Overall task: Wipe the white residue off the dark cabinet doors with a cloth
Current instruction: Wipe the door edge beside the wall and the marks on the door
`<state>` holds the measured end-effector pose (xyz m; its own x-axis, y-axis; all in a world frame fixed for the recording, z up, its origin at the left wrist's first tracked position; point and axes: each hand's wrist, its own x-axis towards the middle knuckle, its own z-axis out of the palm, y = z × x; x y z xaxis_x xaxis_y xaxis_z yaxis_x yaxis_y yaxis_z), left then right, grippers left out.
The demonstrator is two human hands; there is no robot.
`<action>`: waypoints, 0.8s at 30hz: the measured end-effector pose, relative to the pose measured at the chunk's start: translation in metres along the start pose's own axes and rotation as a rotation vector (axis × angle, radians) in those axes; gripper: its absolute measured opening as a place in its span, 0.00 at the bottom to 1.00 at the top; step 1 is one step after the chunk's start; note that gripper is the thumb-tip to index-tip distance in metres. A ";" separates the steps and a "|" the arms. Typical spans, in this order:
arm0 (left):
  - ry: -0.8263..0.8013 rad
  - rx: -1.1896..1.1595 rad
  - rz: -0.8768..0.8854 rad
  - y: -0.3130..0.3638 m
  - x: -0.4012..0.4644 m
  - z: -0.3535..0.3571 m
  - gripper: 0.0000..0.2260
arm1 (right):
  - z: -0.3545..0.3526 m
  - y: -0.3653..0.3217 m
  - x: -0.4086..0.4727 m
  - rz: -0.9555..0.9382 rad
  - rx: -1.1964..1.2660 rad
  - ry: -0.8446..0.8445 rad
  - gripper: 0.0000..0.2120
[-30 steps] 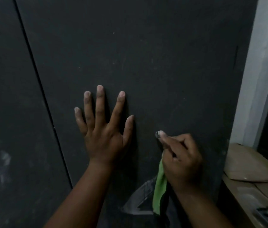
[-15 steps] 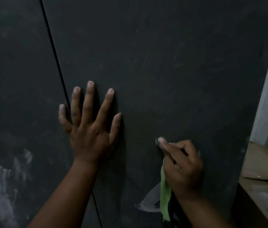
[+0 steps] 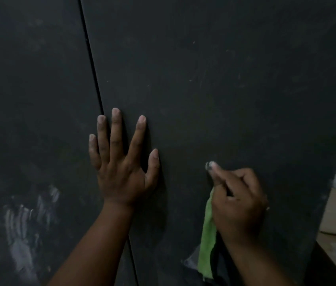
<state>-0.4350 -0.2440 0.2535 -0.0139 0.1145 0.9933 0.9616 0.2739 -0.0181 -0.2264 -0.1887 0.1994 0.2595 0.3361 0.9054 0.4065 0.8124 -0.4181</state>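
Your left hand (image 3: 121, 168) lies flat and spread on the right cabinet door (image 3: 224, 89), fingers straight, the little finger just over the seam (image 3: 92, 65) between the two doors. Leave it there as a brace so the panel does not flex while you rub.

Your right hand (image 3: 239, 203) is curled round the green cloth (image 3: 207, 240), which hangs down below the fist. One fingertip (image 3: 211, 166) juts forward and touches the door at a small pale spot; from here it looks as if the nail, not the cloth, is working that spot. If so, fold the cloth up over the fingertip, so you lift the mark rather than smear it or scratch the finish.

Press firmly and use short strokes, then turn to a fresh part of the cloth.

The job seems far from done. A grey-white patch (image 3: 189, 261) sits just below your right hand, beside the hanging cloth. The heaviest white residue (image 3: 24, 228) streaks the left cabinet door (image 3: 29, 100), below and left of your braced hand. Take those with the open cloth and broad passes.
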 end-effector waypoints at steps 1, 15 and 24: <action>0.006 -0.006 -0.012 0.001 0.000 0.000 0.29 | -0.001 0.000 0.013 0.028 -0.001 0.055 0.05; 0.039 -0.083 -0.051 -0.001 -0.001 0.001 0.28 | 0.002 -0.008 0.025 -0.020 -0.002 0.037 0.06; 0.034 -0.074 -0.054 0.000 0.000 0.000 0.28 | 0.023 -0.031 -0.005 -0.130 0.058 -0.118 0.07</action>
<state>-0.4352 -0.2441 0.2530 -0.0586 0.0685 0.9959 0.9773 0.2074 0.0432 -0.2607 -0.2047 0.2092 0.1024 0.2772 0.9553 0.3775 0.8777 -0.2952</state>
